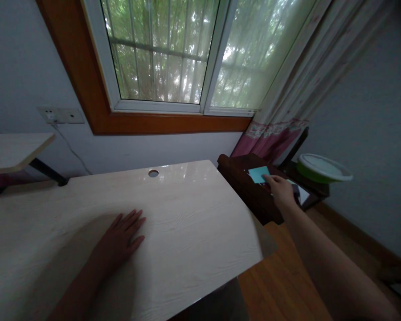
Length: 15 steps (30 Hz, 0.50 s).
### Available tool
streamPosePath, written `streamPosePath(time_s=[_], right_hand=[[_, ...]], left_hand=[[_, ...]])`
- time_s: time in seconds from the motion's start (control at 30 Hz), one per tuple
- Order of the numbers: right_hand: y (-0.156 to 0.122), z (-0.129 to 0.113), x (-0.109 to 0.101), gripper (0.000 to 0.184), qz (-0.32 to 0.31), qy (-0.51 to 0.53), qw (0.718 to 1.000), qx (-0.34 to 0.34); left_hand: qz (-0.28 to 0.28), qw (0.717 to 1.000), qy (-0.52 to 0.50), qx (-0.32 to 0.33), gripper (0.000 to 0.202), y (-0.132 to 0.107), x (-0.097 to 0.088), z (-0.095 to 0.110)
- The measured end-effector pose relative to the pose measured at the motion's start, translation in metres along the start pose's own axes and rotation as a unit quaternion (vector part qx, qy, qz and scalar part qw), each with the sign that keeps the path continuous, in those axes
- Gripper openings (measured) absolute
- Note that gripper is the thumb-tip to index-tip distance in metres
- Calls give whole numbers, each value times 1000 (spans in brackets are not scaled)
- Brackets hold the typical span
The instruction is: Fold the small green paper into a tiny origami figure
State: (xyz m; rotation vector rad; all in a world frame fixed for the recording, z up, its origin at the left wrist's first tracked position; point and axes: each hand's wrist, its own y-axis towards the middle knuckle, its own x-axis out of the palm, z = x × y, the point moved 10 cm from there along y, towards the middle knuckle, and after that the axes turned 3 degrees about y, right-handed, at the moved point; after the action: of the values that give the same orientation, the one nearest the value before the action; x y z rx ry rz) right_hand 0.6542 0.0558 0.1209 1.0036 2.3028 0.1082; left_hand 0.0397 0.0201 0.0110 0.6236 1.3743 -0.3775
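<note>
My left hand (122, 238) lies flat on the pale wooden desk (187, 214), fingers stretched out and slightly apart, holding nothing. My right arm reaches out to the right over a dark brown side table (243, 187). My right hand (280, 189) rests there, its fingers curled down next to a teal sheet of paper (258, 174). The fingertips touch or nearly touch the sheet's lower right corner; I cannot make out whether they pinch it. A white paper (302, 194) and a small dark object lie just beyond the hand.
A round hole (153, 173) is cut near the desk's far edge. A green basin with a white lid (321, 169) stands on the dark furniture at right. A second desk (13, 151), a wall socket (60, 115), a window and a curtain (287, 129) are behind.
</note>
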Motion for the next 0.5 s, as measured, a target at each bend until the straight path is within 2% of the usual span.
streamPosePath(time_s=[0.1, 0.23, 0.3, 0.4, 0.43, 0.5], right_hand=[[-44, -39, 59, 45, -114, 119, 986, -5], [-132, -93, 136, 46, -270, 158, 949, -48], [-181, -111, 171, 43, -339, 182, 922, -46], [-244, -131, 210, 39, -404, 211, 889, -46], [-261, -138, 220, 38, -424, 212, 879, -56], [-286, -149, 233, 34, -445, 208, 867, -82]], left_hand=[[16, 999, -36, -22, 47, -1, -4, -6], [63, 978, -170, -99, 40, 5, -21, -14], [67, 942, -289, -159, 40, 13, -22, -13], [41, 848, -495, -186, 53, 31, -13, 10], [36, 821, -537, -190, 59, 37, -11, 17], [22, 800, -563, -208, 64, 44, -5, 27]])
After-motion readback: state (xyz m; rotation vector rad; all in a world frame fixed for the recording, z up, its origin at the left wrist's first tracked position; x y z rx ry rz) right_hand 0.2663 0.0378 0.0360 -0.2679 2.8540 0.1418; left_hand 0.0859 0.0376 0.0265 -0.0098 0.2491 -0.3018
